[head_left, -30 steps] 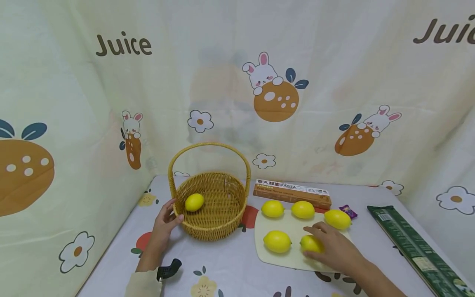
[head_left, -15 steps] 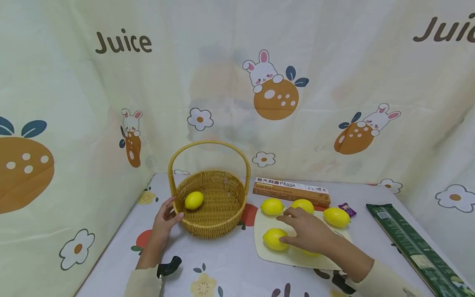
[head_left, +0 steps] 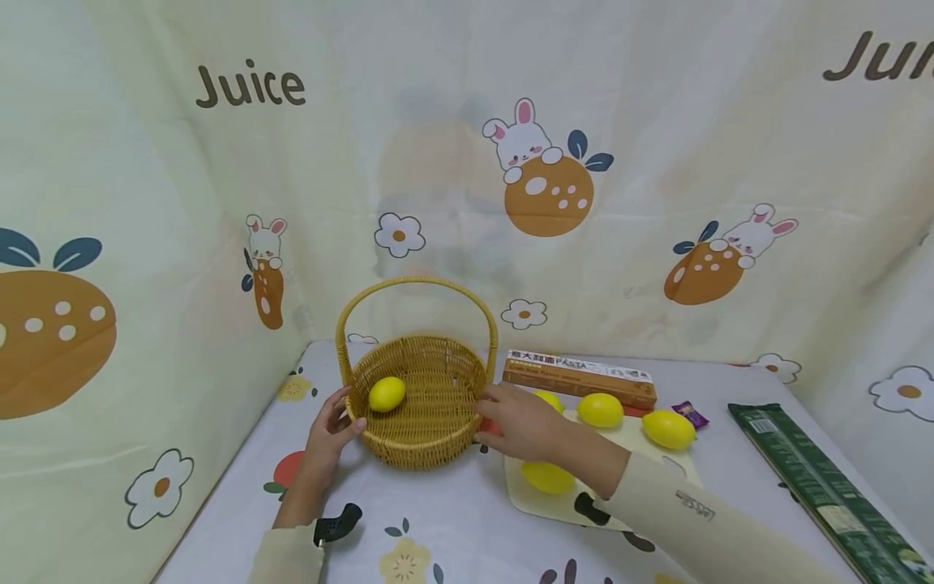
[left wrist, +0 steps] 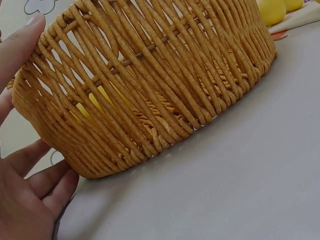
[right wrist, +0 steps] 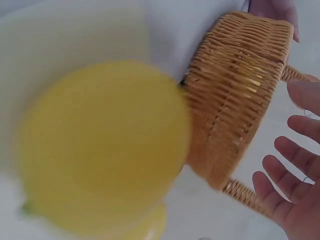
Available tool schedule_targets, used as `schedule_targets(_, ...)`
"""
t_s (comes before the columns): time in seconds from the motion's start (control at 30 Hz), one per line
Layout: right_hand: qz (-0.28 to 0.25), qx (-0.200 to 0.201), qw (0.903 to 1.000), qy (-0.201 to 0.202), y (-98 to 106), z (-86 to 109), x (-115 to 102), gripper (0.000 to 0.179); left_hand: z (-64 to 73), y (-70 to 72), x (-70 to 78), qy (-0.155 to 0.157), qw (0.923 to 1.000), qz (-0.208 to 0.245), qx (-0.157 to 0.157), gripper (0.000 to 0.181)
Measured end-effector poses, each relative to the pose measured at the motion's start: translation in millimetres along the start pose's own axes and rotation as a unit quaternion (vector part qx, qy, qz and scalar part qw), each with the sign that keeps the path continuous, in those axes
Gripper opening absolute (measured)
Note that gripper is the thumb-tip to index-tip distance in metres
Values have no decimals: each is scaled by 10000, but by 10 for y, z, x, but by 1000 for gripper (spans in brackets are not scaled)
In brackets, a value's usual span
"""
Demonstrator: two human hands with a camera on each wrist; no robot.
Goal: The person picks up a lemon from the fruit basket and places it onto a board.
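Note:
A wicker basket (head_left: 417, 448) with a tall handle stands on the table, and one lemon (head_left: 387, 394) lies in its left part. My left hand (head_left: 328, 436) holds the basket's left side; in the left wrist view its thumb is at the rim and its fingers (left wrist: 57, 182) touch the wall lower down. My right hand (head_left: 520, 422) is at the basket's right side. The right wrist view shows that hand (right wrist: 295, 170) with spread fingers, holding nothing. Lemons, one of them a front lemon (head_left: 549, 478), lie on a cream board (head_left: 527, 499), partly behind my right arm.
Behind the board lies a pasta box (head_left: 580, 381). A small purple packet (head_left: 690, 414) sits near the rear right lemon (head_left: 669, 429). Along the right edge of the table stretches a long green package (head_left: 817, 478). A patterned curtain (head_left: 438, 162) hangs at the back.
My right hand has let go of the front right lemon and moved left across the board to the basket's right side. The left hand stays on the basket.

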State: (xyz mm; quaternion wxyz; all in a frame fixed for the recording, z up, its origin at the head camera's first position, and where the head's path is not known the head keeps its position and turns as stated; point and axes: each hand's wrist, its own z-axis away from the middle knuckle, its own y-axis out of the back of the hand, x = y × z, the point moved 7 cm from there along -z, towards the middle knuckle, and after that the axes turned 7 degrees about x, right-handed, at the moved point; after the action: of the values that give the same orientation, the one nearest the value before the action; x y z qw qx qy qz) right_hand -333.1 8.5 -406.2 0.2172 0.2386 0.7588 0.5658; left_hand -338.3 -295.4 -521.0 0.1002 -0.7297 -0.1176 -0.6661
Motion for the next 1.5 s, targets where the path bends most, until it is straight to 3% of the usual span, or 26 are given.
schedule_targets(0.13, 49, 122, 9998, 163, -46, -232, -105, 39, 10, -13, 3, -17, 10000, -23, -28, 66)
schedule_targets(0.53, -477, -187, 9985, -217, -434, -740, -249, 48, 29, -20, 28, -14, 10000, -24, -12, 64)
schedule_targets(0.77, -569, -286, 9971, -420, -620, -954, -292, 51, 1, -9, 1, 14, 10000, 55, -16, 66)
schedule_targets(1.1, -670, -585, 9909, -1009, -882, -1202, -361, 60, 9, 5, 2, -104, 9999, 38, -37, 64)
schedule_targets(1.5, -248, -608, 9964, -538, -1063, -1394, -372, 81, 14, -3, 24, -164, 9998, 59, -68, 62)
